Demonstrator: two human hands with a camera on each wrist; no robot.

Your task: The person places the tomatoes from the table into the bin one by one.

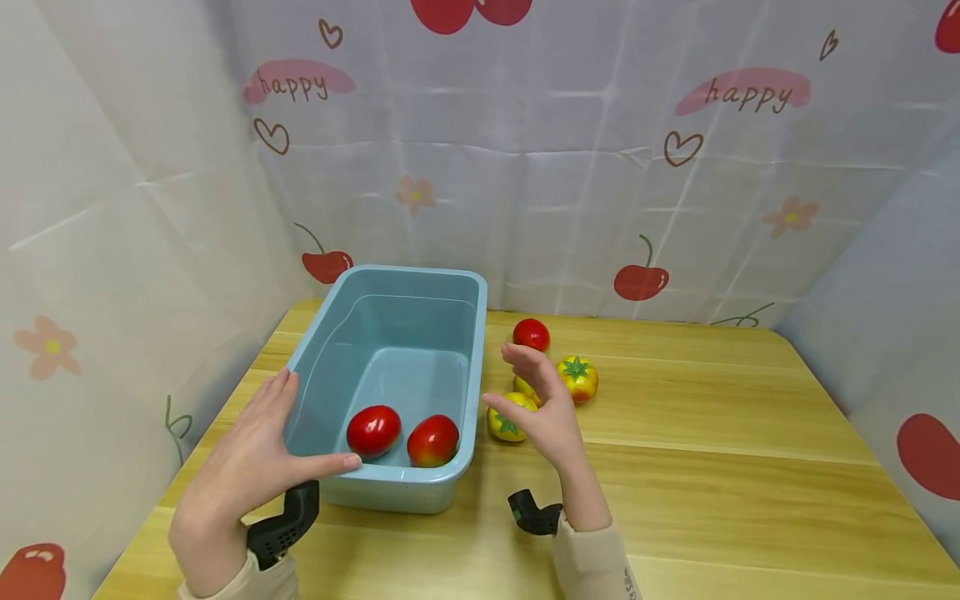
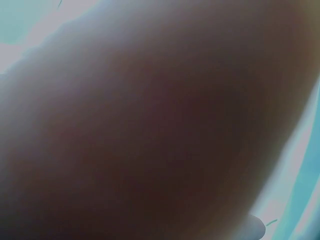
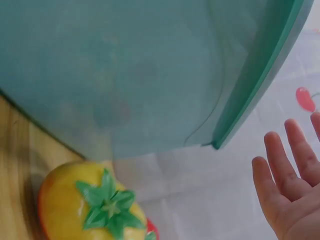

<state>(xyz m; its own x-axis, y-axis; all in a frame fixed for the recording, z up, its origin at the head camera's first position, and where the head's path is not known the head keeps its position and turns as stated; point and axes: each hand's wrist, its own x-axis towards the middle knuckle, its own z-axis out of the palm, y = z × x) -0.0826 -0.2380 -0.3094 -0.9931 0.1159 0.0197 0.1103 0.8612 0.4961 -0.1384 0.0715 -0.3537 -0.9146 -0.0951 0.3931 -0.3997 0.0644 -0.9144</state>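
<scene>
A light-blue plastic bin (image 1: 480,367) stands on the table with two glossy red toy tomatoes (image 1: 373,431) inside, near its front wall. At its front left corner is my left hand (image 1: 243,454), fingers extended along the left rim and thumb lying straight over the front rim. My right hand (image 1: 546,412) hovers beside the bin's right wall, fingers spread from the thumb and holding nothing. Below and behind it lie yellow toy tomatoes with green leaf tops (image 1: 577,379) (image 3: 92,205) and a red one (image 1: 531,334). The left wrist view is mostly blocked by blurred skin.
The wooden table (image 1: 720,467) extends to the right of the bin. A white curtain (image 1: 555,200) printed with cherries and hearts hangs right behind the table, and more printed cloth flanks both sides. Each wrist wears a black camera mount (image 1: 285,525).
</scene>
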